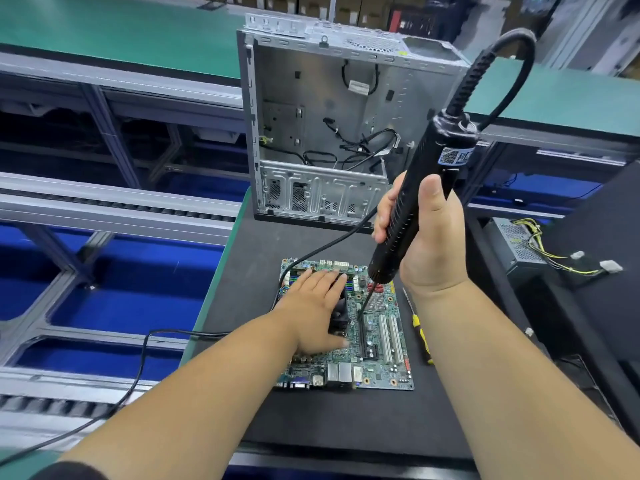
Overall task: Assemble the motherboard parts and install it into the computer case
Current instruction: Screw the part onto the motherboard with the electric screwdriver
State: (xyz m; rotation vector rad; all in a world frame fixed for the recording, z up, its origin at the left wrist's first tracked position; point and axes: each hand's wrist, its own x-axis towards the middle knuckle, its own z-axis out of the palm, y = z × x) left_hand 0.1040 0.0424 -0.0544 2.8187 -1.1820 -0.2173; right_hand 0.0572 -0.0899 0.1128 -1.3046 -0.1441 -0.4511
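The left hand (313, 308) is pressing flat-fingered on the cooler (338, 317) to steady the motherboard (375, 344) lying on the black mat (346, 417), while the right hand (420, 233) is gripping the electric screwdriver (415, 209) upright — bit down at a cooler screw, probably — the computer case (311, 116) standing open behind.

The black mat (311, 420) lies bare along its near edge and near left corner. The motherboard (377, 362) fills its middle, with the left hand (311, 306) flat on it and the electric screwdriver (412, 202) slanting above. The computer case (322, 126) blocks the far edge. A yellow screwdriver (420, 334) lies just right of the board.
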